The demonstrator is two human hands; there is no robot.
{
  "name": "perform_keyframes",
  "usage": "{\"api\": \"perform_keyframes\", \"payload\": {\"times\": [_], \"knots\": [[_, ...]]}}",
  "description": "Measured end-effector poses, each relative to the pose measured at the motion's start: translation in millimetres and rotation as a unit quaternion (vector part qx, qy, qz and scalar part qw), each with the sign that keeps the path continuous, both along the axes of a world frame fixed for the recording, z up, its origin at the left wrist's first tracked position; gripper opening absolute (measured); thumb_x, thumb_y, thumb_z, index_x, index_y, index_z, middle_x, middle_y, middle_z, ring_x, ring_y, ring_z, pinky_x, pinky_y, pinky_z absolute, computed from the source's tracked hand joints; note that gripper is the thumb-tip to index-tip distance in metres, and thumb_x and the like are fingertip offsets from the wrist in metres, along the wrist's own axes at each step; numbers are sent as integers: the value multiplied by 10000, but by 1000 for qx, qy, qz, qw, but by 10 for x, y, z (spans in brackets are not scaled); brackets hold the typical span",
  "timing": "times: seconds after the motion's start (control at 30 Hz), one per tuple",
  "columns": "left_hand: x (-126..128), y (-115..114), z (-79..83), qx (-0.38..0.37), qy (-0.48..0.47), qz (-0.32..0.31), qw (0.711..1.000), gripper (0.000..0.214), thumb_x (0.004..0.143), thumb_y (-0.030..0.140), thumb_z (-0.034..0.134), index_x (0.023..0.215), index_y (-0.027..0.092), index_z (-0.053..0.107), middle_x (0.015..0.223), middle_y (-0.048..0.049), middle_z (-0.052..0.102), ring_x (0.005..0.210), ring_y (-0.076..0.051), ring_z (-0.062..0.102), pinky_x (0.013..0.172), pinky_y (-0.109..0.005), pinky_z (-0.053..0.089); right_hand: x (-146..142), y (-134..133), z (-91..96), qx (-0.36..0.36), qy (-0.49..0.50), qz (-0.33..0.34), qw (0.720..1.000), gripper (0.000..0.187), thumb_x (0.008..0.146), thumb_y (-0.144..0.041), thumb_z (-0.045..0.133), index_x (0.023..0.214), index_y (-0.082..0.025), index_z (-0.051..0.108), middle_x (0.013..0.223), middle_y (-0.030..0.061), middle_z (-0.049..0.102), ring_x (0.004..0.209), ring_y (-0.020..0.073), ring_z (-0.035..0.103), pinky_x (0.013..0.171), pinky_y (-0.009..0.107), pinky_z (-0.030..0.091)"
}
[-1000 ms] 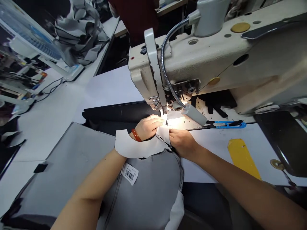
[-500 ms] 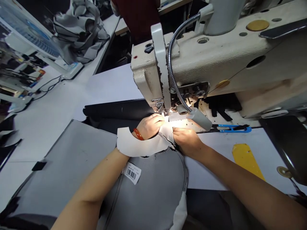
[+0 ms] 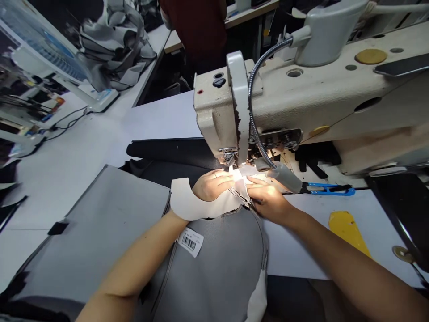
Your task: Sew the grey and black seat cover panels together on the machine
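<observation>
A sewing machine (image 3: 217, 112) stands over the work, its lamp (image 3: 284, 176) lighting the needle area. My left hand (image 3: 212, 184) lies with fingers stretched out on a white curved fabric piece (image 3: 192, 205), just left of the presser foot. My right hand (image 3: 270, 199) pinches the seam edge of the grey fabric panel (image 3: 217, 259) and white piece, right of the foot. The white piece arches over my left wrist. A barcode label (image 3: 191, 242) sits on the grey panel. Glare hides the needle and the fingertips.
Blue thread snips (image 3: 330, 189) and a yellow piece (image 3: 348, 230) lie to the right. More grey fabric (image 3: 110, 214) spreads left, with a dark roll (image 3: 174, 150) behind. A fan (image 3: 56, 49), piled fabric (image 3: 117, 44) and a person in dark red (image 3: 197, 31) are further back.
The view has shifted, so the machine sits lower and further right in it. Both hands stay close to the presser foot. The orange bracelet on my left wrist is now hidden.
</observation>
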State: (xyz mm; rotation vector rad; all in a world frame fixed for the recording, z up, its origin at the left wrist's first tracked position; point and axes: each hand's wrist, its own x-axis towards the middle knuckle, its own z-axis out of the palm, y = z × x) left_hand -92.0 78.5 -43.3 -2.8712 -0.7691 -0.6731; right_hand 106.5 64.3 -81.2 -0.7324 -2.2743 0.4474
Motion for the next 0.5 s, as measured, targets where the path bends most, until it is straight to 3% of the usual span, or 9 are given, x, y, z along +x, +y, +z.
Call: {"api": "perform_keyframes", "payload": {"times": [0.1,0.3,0.5], "knots": [[-41,-6,-23,-29,-15,4,999,235,894,199,448,962,88,643,1015,-99,679,999,-184,602,923,-321,498,15,-49,1,-3,19,1,1000,271,651,29,374,531,-198,462,537,-33,583,527,98,551,839,272,489],[-131,158,-136,-64,44,-14,997,263,906,165,411,1018,111,643,1104,-72,654,1050,-175,590,945,-309,481,-9,-62,54,29,27,-11,999,306,676,49,355,599,-195,522,699,-18,687,625,85,622,900,247,454],[-144,262,-81,-45,41,-29,998,265,911,169,394,994,125,641,1048,-55,676,972,-166,621,872,-314,512,-39,-67,43,21,5,-20,1000,326,730,47,357,685,-193,573,807,22,707,791,102,654,865,213,479]]}}
